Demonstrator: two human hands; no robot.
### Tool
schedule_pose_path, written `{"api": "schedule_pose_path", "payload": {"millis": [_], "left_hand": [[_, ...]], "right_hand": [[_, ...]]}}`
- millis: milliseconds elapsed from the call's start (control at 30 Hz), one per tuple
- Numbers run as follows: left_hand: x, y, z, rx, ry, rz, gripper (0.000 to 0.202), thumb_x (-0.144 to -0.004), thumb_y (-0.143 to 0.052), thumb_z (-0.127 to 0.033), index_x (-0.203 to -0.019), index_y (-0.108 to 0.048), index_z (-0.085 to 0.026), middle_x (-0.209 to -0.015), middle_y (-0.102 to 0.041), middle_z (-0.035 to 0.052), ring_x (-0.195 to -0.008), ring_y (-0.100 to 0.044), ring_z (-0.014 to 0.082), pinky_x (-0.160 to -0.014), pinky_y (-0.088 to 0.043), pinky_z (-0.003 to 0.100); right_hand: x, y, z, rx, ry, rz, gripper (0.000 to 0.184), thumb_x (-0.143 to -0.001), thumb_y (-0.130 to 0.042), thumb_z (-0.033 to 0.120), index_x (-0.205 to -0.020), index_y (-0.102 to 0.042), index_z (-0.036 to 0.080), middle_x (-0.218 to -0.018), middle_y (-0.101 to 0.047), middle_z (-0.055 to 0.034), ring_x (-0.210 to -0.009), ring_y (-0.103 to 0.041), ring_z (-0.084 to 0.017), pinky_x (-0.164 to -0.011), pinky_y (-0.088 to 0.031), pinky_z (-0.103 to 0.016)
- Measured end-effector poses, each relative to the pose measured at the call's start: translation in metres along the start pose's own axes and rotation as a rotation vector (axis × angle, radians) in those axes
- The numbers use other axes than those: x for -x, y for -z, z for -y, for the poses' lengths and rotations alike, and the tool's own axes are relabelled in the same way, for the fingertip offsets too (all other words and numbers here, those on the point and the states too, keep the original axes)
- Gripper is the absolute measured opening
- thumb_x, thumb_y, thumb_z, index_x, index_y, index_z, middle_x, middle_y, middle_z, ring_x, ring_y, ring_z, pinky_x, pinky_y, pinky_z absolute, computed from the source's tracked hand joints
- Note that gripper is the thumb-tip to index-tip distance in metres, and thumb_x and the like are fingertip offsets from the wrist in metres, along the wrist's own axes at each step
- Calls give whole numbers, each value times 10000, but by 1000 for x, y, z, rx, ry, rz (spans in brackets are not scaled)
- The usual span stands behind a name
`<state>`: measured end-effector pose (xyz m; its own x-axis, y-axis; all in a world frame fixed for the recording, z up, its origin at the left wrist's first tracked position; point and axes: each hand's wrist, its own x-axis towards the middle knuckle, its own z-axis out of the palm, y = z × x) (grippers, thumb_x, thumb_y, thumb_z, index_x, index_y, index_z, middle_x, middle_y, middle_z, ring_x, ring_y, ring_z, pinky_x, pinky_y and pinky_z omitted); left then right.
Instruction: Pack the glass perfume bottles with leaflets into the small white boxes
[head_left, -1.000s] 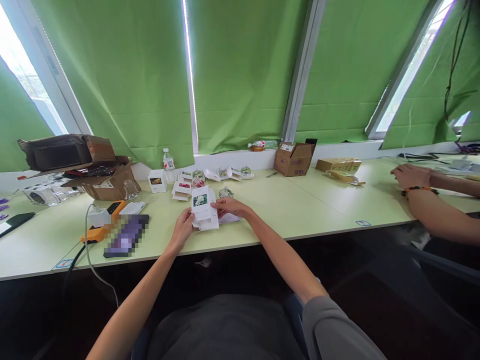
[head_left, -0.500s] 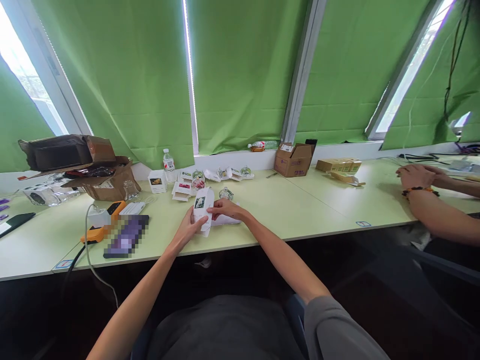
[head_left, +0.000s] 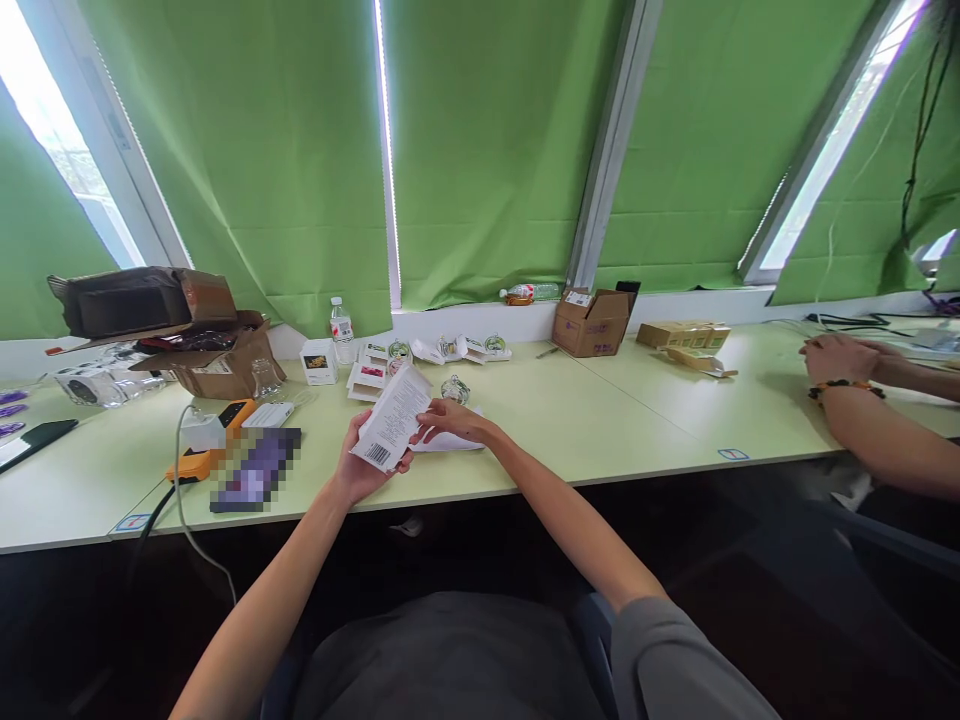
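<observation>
A small white carton (head_left: 394,420) is tilted up over the table's front part, its side with fine print and a barcode facing me. My left hand (head_left: 360,460) is closed around its left and lower part, the thumb hidden behind it. At the carton's right edge are the bent fingers of my right hand (head_left: 448,420), which pinch that edge. Under my right hand lies a flat white piece (head_left: 454,442), partly covered. Just beyond it sits a small clear roundish object (head_left: 455,390) with greenish-white contents. Behind the carton stand opened white cartons (head_left: 367,372) with flower pictures.
Further back are a closed white carton (head_left: 319,362), a water bottle (head_left: 341,330) and a brown box (head_left: 592,322). To the left lie an orange power strip (head_left: 196,465) and a blurred purple phone-like object (head_left: 256,470). A co-worker's hands (head_left: 840,360) rest at the right.
The carton has been turned from its flower-picture side to its printed barcode side. My left hand has rolled palm up beneath it. My right hand stays at its edge.
</observation>
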<state>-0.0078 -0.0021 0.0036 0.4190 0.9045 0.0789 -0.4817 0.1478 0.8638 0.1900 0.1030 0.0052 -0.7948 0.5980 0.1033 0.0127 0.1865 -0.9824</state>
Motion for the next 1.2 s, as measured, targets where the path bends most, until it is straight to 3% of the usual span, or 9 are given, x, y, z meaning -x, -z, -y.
{"api": "schedule_pose_path", "payload": {"millis": [100,267,367,533,633,800,1000,1100,1200], "left_hand": [[0,0,0,-3,54,30,743,-844,-334,-694,-1313,-515,-147,-1027,-667,172,-657,-612,209,-578,-467,327],[-6,8,6,23,113,23,653,-891,-405,-579,-1349,-490,-122,-1194,-640,187,-1002,-648,316,-892,-480,464],[-11,14,10,82,78,5,563,-911,-461,-470,-1330,-511,-98,-1240,-623,181,-1104,-610,328,-987,-436,473],[-16,16,13,73,-1,-205,550,-898,-481,-553,-1265,-577,-155,-1214,-654,122,-1064,-641,297,-907,-515,422],[-17,17,16,-4,-15,-306,499,-845,-616,-483,-1210,-612,-142,-1204,-659,133,-1040,-656,285,-850,-548,378],[-21,22,21,-121,-80,-389,470,-785,-723,-358,-1177,-626,-118,-1151,-679,157,-962,-687,272,-795,-570,361],[-24,27,24,-137,-267,-483,469,-829,-666,-431,-1211,-602,-165,-1159,-680,117,-1020,-670,257,-868,-558,370],[-24,29,25,-183,-331,-535,480,-834,-644,-479,-1216,-593,-194,-1200,-661,98,-1044,-659,257,-872,-558,365],[-23,31,27,-237,-381,-555,500,-833,-631,-507,-1236,-581,-215,-1242,-640,84,-1073,-646,260,-874,-557,360]], "right_hand": [[-1,-1,-2,-36,33,29,466,-763,-720,471,-1067,-648,124,-956,-710,-101,-826,-680,-179,-773,-561,-320],[-7,5,-11,-59,66,-57,459,-701,-789,397,-1052,-676,122,-954,-717,-93,-818,-673,-184,-776,-559,-335],[-11,8,-15,-35,59,-105,425,-703,-781,422,-965,-709,95,-903,-722,-101,-776,-670,-177,-763,-558,-334],[-15,12,-18,21,70,-261,439,-669,-791,465,-925,-737,112,-954,-725,-104,-821,-666,-187,-693,-554,-285],[-16,13,-19,62,51,-285,445,-671,-785,484,-918,-740,116,-940,-724,-103,-797,-662,-184,-662,-552,-276],[-15,11,-18,52,15,-208,461,-719,-737,528,-923,-703,115,-900,-714,-96,-744,-657,-161,-681,-556,-284],[-8,0,-13,112,-70,5,464,-681,-775,504,-960,-682,145,-825,-715,-63,-702,-646,-145,-680,-529,-265],[-5,-5,-9,232,-87,42,408,-685,-756,520,-816,-724,134,-813,-716,-68,-679,-609,-128,-625,-477,-228],[-3,-6,-6,300,-76,38,384,-690,-743,516,-786,-751,144,-783,-708,-52,-655,-579,-117,-588,-431,-217]]}}
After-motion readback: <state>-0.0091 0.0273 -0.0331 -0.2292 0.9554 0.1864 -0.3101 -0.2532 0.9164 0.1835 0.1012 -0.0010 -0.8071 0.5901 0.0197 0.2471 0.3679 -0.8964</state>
